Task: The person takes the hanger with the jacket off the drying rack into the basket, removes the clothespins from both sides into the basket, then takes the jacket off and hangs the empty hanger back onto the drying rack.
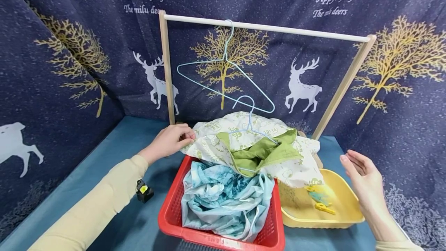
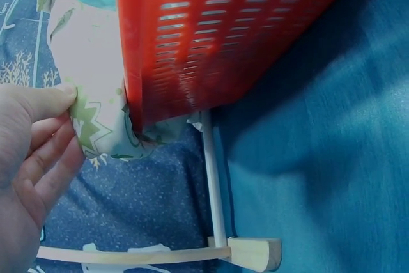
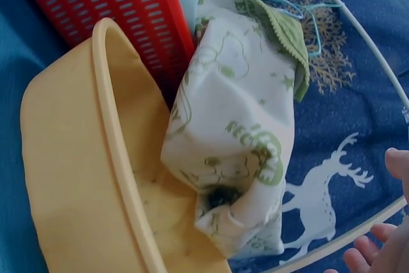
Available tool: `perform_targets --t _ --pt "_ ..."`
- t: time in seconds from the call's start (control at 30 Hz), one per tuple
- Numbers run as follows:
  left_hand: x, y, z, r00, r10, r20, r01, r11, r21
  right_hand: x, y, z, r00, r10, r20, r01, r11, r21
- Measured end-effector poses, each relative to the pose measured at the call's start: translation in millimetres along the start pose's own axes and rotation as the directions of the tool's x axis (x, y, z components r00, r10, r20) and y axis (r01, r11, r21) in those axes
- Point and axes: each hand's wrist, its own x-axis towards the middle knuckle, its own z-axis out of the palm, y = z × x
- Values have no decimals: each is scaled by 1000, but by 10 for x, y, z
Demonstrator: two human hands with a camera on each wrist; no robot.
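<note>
A white jacket (image 1: 212,146) with green print, green lining and a zip lies over the back of the red basket (image 1: 170,208). Inside its open neck sits a light blue hanger (image 1: 250,117), hook upward. My left hand (image 1: 172,140) pinches the jacket's left sleeve end (image 2: 96,123) between thumb and fingers. Over the yellow tub's (image 1: 343,220) right side, my right hand (image 1: 366,177) is held in the air, fingers loosely extended, touching nothing. The right sleeve (image 3: 239,158) hangs over the tub; its cuff opening shows in the right wrist view.
Blue patterned cloth (image 1: 226,208) fills the red basket. Yellow and teal clothes pegs (image 1: 324,207) lie in the tub. Behind, a rack with a white rail (image 1: 278,29) and wooden posts (image 1: 343,88) carries another blue hanger (image 1: 198,63). A dark printed curtain (image 1: 139,30) hangs behind.
</note>
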Motion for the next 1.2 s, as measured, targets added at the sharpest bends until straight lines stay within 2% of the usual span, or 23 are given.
perform_targets --t 0.07,0.17,0.33,0.53,0.67,0.93,1.1,1.2 --pt "-8 0 0 1000 5 -7 -5 1000 -4 -4 -41 35 1000 -24 10 23 1000 2" --pt "-14 5 -3 1000 5 -11 -5 1000 -9 -18 -125 105 997 -71 16 72 994 -78" --pt "-19 16 -15 1000 5 -12 -5 1000 -8 -38 -262 243 987 -159 37 164 962 -221" --pt "-33 15 -15 999 23 -28 -23 1000 -6 -78 -409 424 966 -245 84 257 942 -213" --pt "-45 6 -11 999 29 -38 -30 999 -17 -98 -503 550 945 -298 137 321 925 -206" --pt "-48 6 0 999 29 -39 -30 999 -25 -126 -606 844 874 -417 251 469 860 -202" --pt "-52 15 -9 999 25 -49 -26 999 -34 -124 -743 1060 812 -501 300 570 791 -223" --pt "-57 3 -7 998 27 -49 -29 999 -41 -108 -858 1190 779 -516 357 611 752 -247"
